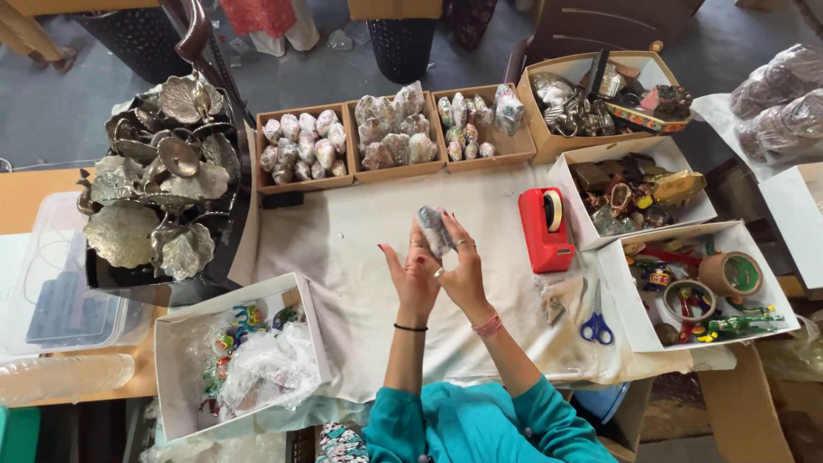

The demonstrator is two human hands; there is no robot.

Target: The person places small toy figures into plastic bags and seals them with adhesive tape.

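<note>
A: Left hand (413, 276)?
B: Raised over the white cloth (360, 249), fingers spread open, palm toward the other hand. Touching the right hand at the heel; cannot tell whether any finger reaches the bundle. Black band on the wrist.
A: Right hand (463, 273)?
B: Grip closed on a small wrapped bundle (435, 227), pinched at the fingertips, bundle sticking up above both hands. Rings on the fingers, pink bangles at the wrist.
A: Bundle location?
B: In the air above the middle of the tabletop, in front of the three brown trays.
A: Around it?
B: Red tape dispenser (543, 228) just right of the hands. Blue-handled scissors (596, 326) further right, near the cloth edge. Brown trays (394, 167) behind, packed with similar wrapped pieces. White box (184, 377) lower left holding plastic wrap and small colourful items. Pile of metal leaf-shaped dishes (163, 180) far left. White boxes on the right with mixed trinkets; roll of brown tape (730, 273) in the nearest one.
</note>
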